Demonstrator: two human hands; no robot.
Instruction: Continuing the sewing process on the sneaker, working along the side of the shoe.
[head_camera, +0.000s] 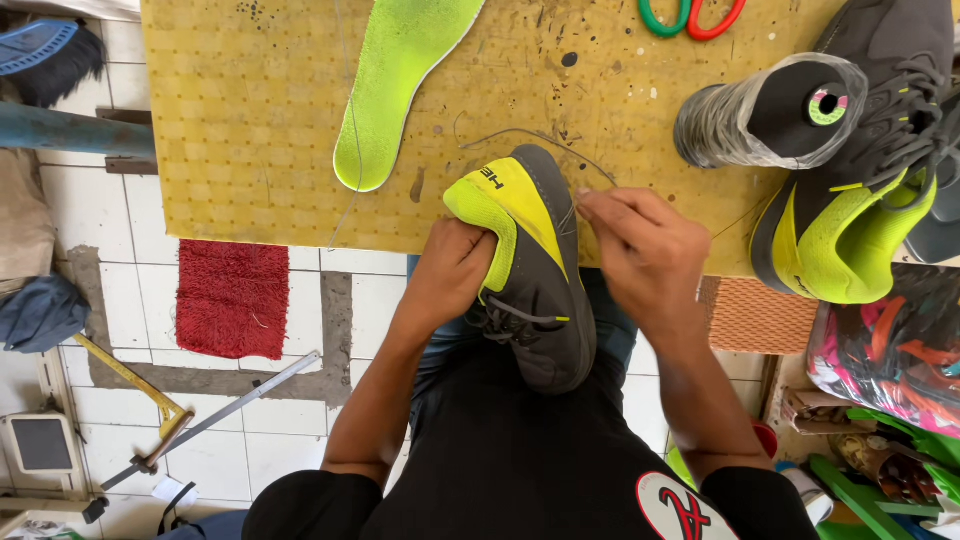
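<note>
Red mat (232, 298) on tiled floor, green insole (395, 80) on yellow table (240, 120). L hand (455, 270) grips grey/yellow shoe (530, 270) at table edge over lap. R hand (645, 255) pinched shut on thread (530, 137) by shoe's sole; thread spool (770, 115) and 2nd shoe (860, 190) further right.

The fingertips of the left hand (452, 272) are hidden behind the shoe (528, 262) gripped there. Whatever is pinched between the right hand (645, 255) fingers (590, 203) is too small to be told (a needle cannot be confirmed). Beyond those fingers, the scissors (692, 17) and insole (400, 85) are cut off by the top edge.
</note>
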